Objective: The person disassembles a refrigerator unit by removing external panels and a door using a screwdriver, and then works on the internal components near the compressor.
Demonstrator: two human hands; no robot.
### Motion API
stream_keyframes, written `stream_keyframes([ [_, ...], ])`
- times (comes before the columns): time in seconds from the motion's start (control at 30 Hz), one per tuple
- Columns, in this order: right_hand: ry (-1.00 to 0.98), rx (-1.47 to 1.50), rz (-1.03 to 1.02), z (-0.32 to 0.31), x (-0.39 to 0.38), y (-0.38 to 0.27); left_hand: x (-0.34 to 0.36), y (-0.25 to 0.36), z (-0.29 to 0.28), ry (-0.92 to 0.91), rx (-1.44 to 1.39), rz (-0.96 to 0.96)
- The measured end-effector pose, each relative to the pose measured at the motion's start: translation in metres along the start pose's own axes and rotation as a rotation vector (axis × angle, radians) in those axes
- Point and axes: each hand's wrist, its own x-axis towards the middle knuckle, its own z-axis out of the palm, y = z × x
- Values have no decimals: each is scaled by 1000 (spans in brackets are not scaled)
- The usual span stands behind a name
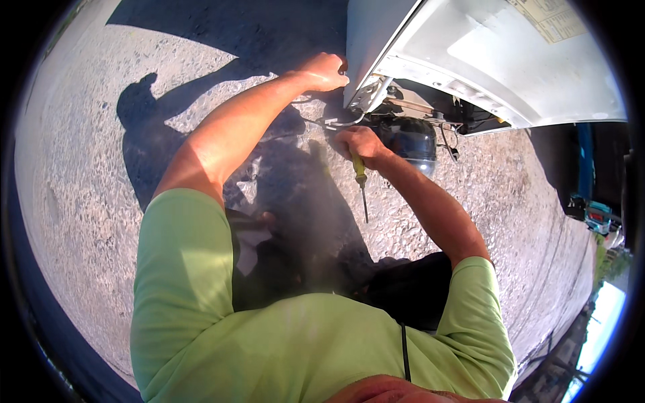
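My right hand (361,144) is closed round the yellow handle of a screwdriver (361,176), whose shaft points down toward me. Just beyond its fingers runs a thin grey cable (349,123) with a pale connector. At the lower corner of a white appliance cabinet (377,40), my left hand (326,72) has its fingers curled in; whatever they hold is hidden. A rounded black compressor (411,142) sits in the cabinet's open base, right of my right hand. Metal brackets (376,94) and loose wires surround it.
Rough, stony concrete ground (87,161) lies all round, with strong shadows across it. A yellowish label (551,19) is on the cabinet's panel. Farther right stands a teal and dark power tool (597,216) near a dark object's edge. My dark-clothed legs (410,285) are folded below.
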Motion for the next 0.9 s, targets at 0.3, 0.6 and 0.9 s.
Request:
stream_keyframes([
  [0.3,43,4,52,3,4,1,8,-51,22,-107,103,-62],
  [0.6,61,77,39,-8,-11,-18,11,-50,24,-121,116,-58],
  [0.9,179,496,-98,-106,-48,-83,15,-40,15,-151,179,-76],
])
